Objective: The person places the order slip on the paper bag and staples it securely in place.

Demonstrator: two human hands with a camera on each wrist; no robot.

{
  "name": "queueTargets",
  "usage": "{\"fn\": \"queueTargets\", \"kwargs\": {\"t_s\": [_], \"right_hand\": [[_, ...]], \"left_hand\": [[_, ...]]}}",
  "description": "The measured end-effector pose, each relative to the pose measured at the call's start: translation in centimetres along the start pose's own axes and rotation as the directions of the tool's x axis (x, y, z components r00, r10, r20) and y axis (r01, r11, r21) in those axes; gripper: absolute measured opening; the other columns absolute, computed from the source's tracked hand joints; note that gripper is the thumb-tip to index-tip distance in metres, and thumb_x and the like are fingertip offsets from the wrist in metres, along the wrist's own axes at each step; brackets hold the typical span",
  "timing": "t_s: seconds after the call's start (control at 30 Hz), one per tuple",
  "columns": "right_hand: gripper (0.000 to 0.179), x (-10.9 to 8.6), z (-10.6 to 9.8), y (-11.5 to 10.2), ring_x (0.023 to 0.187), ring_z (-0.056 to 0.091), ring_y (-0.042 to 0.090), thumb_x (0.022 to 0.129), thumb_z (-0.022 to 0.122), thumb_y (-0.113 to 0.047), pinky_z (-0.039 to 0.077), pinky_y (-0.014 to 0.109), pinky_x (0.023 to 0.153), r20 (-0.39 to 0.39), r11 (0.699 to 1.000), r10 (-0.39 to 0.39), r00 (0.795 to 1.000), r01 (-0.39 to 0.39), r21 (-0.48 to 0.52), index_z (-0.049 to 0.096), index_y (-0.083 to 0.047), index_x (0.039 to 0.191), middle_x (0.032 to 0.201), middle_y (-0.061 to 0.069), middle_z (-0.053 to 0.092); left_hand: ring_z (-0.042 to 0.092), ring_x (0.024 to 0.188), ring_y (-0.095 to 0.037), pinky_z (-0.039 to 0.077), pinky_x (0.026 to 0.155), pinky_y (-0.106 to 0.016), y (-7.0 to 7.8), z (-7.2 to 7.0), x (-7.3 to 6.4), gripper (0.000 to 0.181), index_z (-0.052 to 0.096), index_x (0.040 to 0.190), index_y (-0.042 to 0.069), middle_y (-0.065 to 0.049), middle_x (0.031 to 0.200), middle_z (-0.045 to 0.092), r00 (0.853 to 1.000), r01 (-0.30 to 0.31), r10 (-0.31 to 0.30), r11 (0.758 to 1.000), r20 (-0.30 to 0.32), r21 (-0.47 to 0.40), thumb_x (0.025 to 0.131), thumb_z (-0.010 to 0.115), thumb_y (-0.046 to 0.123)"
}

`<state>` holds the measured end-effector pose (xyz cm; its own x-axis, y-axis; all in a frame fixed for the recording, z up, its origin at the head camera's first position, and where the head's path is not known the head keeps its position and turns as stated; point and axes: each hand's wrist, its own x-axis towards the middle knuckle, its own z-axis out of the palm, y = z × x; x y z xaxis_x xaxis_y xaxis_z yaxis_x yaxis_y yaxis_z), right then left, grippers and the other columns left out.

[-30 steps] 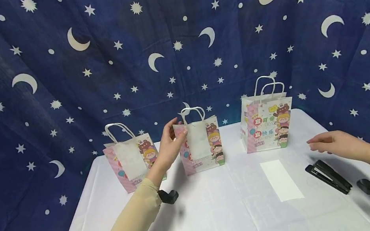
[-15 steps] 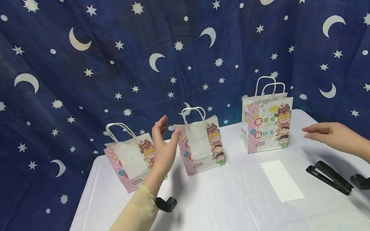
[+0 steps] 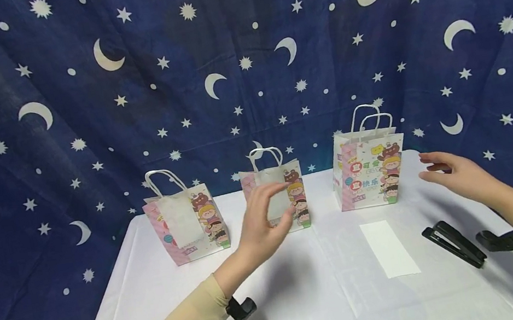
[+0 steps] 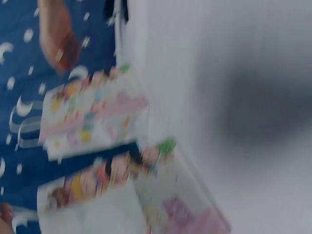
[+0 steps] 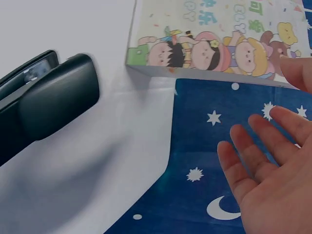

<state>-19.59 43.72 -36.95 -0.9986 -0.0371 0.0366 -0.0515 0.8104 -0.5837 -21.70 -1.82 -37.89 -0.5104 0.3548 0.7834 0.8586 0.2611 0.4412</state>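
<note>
My left hand hovers in front of the middle paper gift bag, its thumb and fingers parted around nothing, and covers part of the bag. A white paper strip hangs over that bag's front below the handles. To the right, my right hand is held in the air beside the right gift bag, which has no strip on its front. Its fingers spread loosely in the right wrist view, holding nothing. Below it lies a black stapler. The left wrist view is blurred.
The left gift bag stands slightly turned, a white strip on its front. Another white paper strip lies flat on the white-covered table, left of the stapler. Behind hangs a dark blue curtain with moons and stars.
My left hand has come off the middle bag's left edge, drawn back, then swung right across its front. My right hand has lifted slightly, its thumb and fingers further apart. The bags stay put.
</note>
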Motion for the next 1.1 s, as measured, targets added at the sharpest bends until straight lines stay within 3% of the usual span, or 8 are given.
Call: {"fn": "queueTargets", "kwargs": {"t_s": [0.07,0.13,0.23,0.37,0.5,0.67,0.87,1.1], "right_hand": [[0.082,0.3,-0.2,-0.3,0.135,0.038,0.055,0.104,0.057,-0.047,0.041,0.068,0.098,0.0,1.0,0.001,1.0,-0.001,0.026,0.026,0.008,0.156,0.154,0.036,0.033],[0.086,0.8,-0.4,-0.6,0.138,0.033,0.056,0.103,0.058,-0.048,0.036,0.071,0.101,0.005,0.999,0.007,1.0,-0.007,0.039,0.02,0.006,0.158,0.156,0.036,0.029],[0.09,1.6,-0.6,-1.2,0.14,0.028,0.057,0.103,0.058,-0.048,0.033,0.072,0.104,0.008,0.998,0.025,1.0,-0.026,0.056,0.012,0.004,0.16,0.158,0.036,0.024],[0.095,2.6,-0.6,-1.8,0.143,0.024,0.057,0.102,0.06,-0.049,0.03,0.072,0.106,0.009,0.993,0.041,0.999,-0.042,0.11,0.005,0.001,0.162,0.161,0.035,0.018],[0.094,3.6,-0.6,-2.2,0.145,0.021,0.056,0.103,0.062,-0.043,0.029,0.071,0.108,0.012,0.98,0.032,0.999,-0.034,0.197,0.002,-0.001,0.162,0.163,0.034,0.014],[0.098,4.8,-0.4,-2.7,0.147,0.017,0.055,0.102,0.064,-0.039,0.026,0.07,0.111,0.013,0.962,0.037,0.999,-0.04,0.269,-0.003,-0.001,0.162,0.165,0.032,0.009],[0.1,5.9,-0.2,-3.1,0.148,0.016,0.053,0.101,0.066,-0.038,0.021,0.071,0.112,0.004,0.946,0.057,0.998,-0.056,0.319,-0.006,-0.003,0.162,0.165,0.031,0.009],[0.106,6.4,0.0,-3.6,0.149,0.019,0.05,0.098,0.071,-0.036,0.018,0.07,0.114,0.013,0.934,0.057,0.998,-0.058,0.353,-0.009,-0.007,0.162,0.165,0.03,0.011]], "left_hand": [[0.05,0.129,-0.02,0.039,0.109,-0.039,0.8,1.4,-0.4,0.048,0.055,0.14,0.011,-0.004,0.137,0.058,0.987,0.063,-0.066,0.998,0.147,0.028,0.094,0.07,0.018],[0.049,0.131,-0.019,0.039,0.11,-0.037,1.2,2.9,-0.8,0.052,0.054,0.143,0.013,-0.003,0.139,0.057,0.949,0.121,-0.142,0.988,0.28,0.091,0.095,0.071,0.024],[0.048,0.133,-0.018,0.038,0.112,-0.036,1.5,5.3,-1.4,0.057,0.052,0.147,0.014,-0.002,0.141,0.056,0.855,0.194,-0.268,0.959,0.445,0.204,0.097,0.068,0.035],[0.049,0.135,-0.018,0.039,0.111,-0.035,1.7,8.5,-1.8,0.061,0.053,0.148,0.015,-0.002,0.144,0.055,0.717,0.253,-0.411,0.906,0.563,0.338,0.098,0.063,0.048],[0.051,0.131,-0.019,0.043,0.106,-0.034,2.1,11.2,-1.7,0.064,0.056,0.145,0.016,-0.001,0.144,0.056,0.629,0.284,-0.494,0.865,0.6,0.414,0.096,0.062,0.055],[0.055,0.124,-0.02,0.047,0.099,-0.034,2.0,13.8,-1.3,0.065,0.06,0.142,0.017,0.001,0.138,0.059,0.585,0.297,-0.559,0.822,0.588,0.485,0.093,0.064,0.06],[0.055,0.121,-0.019,0.047,0.096,-0.033,1.8,15.8,-0.7,0.065,0.062,0.139,0.018,0.001,0.132,0.06,0.566,0.313,-0.605,0.786,0.56,0.533,0.091,0.067,0.061],[0.054,0.114,-0.015,0.047,0.092,-0.032,1.9,17.6,0.0,0.062,0.065,0.131,0.018,0.004,0.124,0.06,0.523,0.315,-0.649,0.75,0.553,0.582,0.088,0.069,0.063]]}}
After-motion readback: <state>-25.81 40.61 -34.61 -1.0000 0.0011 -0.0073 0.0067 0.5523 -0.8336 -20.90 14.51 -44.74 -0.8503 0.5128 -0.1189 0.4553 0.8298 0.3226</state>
